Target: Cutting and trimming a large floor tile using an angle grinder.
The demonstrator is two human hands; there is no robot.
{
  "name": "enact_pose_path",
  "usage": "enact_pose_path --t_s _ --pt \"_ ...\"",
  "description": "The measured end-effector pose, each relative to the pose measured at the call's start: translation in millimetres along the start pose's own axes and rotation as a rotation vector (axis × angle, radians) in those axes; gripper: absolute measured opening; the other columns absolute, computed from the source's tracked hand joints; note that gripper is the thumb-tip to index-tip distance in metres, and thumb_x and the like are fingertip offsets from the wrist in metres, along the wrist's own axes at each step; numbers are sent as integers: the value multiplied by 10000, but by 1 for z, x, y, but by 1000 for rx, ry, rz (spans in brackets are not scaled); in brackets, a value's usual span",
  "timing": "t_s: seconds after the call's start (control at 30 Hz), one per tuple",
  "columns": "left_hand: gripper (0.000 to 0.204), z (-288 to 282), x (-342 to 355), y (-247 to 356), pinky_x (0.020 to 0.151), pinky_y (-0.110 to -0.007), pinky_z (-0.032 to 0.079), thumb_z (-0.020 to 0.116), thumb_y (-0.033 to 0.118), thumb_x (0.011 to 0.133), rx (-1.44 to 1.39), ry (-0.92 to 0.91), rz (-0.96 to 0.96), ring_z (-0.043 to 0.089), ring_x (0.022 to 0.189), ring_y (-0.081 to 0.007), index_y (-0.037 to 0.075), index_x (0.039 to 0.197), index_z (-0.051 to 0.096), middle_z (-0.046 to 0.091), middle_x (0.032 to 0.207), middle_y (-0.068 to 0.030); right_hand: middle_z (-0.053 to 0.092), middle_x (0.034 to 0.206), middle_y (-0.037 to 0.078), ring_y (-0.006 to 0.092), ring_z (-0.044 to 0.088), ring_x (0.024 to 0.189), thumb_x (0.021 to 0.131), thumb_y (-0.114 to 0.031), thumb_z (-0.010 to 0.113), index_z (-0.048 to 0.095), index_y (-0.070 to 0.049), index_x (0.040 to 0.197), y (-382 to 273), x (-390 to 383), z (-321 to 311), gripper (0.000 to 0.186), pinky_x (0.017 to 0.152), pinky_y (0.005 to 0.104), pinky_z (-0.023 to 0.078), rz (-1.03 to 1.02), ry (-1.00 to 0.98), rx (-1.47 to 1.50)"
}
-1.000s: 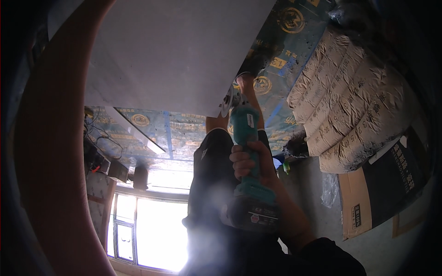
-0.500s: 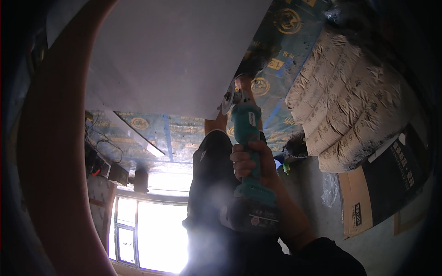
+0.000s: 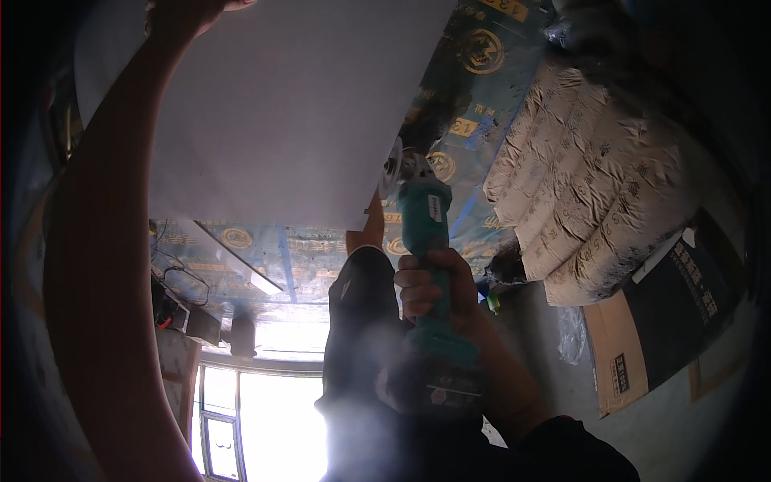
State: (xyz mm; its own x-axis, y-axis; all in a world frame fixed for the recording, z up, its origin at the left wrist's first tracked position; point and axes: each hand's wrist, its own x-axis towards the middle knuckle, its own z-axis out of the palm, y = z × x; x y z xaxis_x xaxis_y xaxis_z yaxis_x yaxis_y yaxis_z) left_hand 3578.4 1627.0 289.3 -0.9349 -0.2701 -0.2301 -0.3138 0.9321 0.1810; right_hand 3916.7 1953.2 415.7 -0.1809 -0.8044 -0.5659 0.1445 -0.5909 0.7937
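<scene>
My right hand [image 3: 434,289] is closed around the handle of a teal cordless angle grinder [image 3: 426,217]. The dark battery [image 3: 438,386] sits at its lower end. The grinder's thin round disc [image 3: 390,169] is at the right edge of a large grey panel [image 3: 273,120]; whether it touches cannot be made out. My left hand [image 3: 186,14] is over the panel's far left part, cut off by the upper picture edge. One of its fingers stretches out to the right, and nothing shows in it. A small notch shows at the panel's near right corner.
Printed green sheeting [image 3: 313,257] lies under the panel, with a narrow strip [image 3: 237,257] on it. My dark-clothed leg [image 3: 357,297] reaches under the panel's near corner. Stacked brown sacks [image 3: 594,185] and a flattened carton [image 3: 658,321] are at right. Cables [image 3: 181,273] lie at left.
My left hand has come into view at the top left. The panel, sacks and grinder have shifted slightly in the picture, and the disc sits a little farther left. The right hand's grip is unchanged.
</scene>
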Motion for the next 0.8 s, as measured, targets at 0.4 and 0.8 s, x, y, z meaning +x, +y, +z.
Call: enact_pose_path --t_s 0.4,0.8 --pt "1329 2 21 -9 1181 -507 377 915 604 575 136 -94 90 422 1410 -403 -8 1551 252 400 1526 -274 501 848 17 146 532 686 977 -274 587 546 -51 1131 -10 1 36 274 704 364 455 -12 -90 -5" --pt "1397 13 29 -22 1116 -578 429 856 744 570 406 -221 21 432 1399 -469 -109 1516 282 464 1471 -317 500 832 28 168 569 688 962 -252 600 536 -34 1114 -26 1 79 273 696 389 487 -47 -79 -84"
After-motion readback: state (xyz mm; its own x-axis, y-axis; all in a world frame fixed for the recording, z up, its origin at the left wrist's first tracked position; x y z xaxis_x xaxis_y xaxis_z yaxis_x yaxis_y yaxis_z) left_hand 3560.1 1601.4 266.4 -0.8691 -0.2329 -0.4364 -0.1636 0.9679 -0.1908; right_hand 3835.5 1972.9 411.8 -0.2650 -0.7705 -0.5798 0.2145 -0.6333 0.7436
